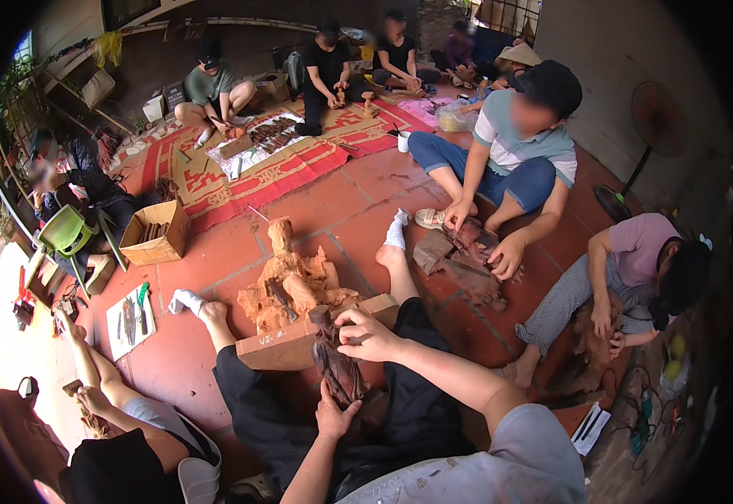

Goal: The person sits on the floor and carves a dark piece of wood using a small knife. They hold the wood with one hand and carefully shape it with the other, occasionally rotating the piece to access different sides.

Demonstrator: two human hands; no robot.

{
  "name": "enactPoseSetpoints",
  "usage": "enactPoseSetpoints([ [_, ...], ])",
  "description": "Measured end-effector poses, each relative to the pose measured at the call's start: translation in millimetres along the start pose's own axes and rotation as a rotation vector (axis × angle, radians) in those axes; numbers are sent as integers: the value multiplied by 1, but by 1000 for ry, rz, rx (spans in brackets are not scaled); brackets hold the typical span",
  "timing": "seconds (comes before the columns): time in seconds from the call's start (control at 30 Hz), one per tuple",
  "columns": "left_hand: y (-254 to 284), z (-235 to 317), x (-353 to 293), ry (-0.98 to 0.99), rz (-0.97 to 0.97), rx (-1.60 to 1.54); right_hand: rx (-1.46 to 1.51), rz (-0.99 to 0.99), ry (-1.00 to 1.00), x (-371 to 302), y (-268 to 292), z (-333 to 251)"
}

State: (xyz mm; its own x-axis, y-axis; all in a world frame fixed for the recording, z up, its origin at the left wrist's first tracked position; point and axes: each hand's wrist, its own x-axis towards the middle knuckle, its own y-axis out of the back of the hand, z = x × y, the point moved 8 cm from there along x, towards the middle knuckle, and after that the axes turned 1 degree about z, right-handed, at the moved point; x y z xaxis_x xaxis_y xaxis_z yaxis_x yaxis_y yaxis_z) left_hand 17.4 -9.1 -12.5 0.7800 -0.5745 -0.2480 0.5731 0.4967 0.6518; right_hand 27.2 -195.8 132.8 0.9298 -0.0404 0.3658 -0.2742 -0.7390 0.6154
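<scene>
A dark reddish-brown carved wooden figurine (335,361) stands nearly upright between my legs, its top leaning slightly left. My left hand (335,413) is wrapped round its lower part from below. Up at its right side, my right hand (368,336) is closed in a pinch against the upper part; whatever lies between those fingertips is too small to make out. Just beyond is a larger, pale orange carving of a seated figure (297,281), behind a thick wooden block (275,349). A dark narrow piece (281,299) rests against this carving.
Left of my foot, carving tools lie on a white sheet (131,322). A cardboard box (155,233) holds wooden pieces. At right, a co-worker handles a dark carving (467,260); another (635,277) bends over wood. A red mat (240,189) and a standing fan (659,119) are farther off.
</scene>
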Motion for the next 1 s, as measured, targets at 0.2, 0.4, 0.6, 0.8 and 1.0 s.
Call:
enactPoseSetpoints([
  [0.2,-3,-7,2,-7,-7,-40,70,-139,-16,-9,-24,15],
  [0.4,-5,-7,4,-23,-2,-48,146,-234,-180,6,-18,31],
  [0.6,2,-2,0,-1,-2,-44,-40,-182,-20,-12,-25,1],
  [0.8,-4,-9,2,-11,4,-30,78,-154,-108,8,-17,23],
  [1.0,-2,-7,2,31,-11,-19,-80,-187,-21,-17,-32,-2],
])
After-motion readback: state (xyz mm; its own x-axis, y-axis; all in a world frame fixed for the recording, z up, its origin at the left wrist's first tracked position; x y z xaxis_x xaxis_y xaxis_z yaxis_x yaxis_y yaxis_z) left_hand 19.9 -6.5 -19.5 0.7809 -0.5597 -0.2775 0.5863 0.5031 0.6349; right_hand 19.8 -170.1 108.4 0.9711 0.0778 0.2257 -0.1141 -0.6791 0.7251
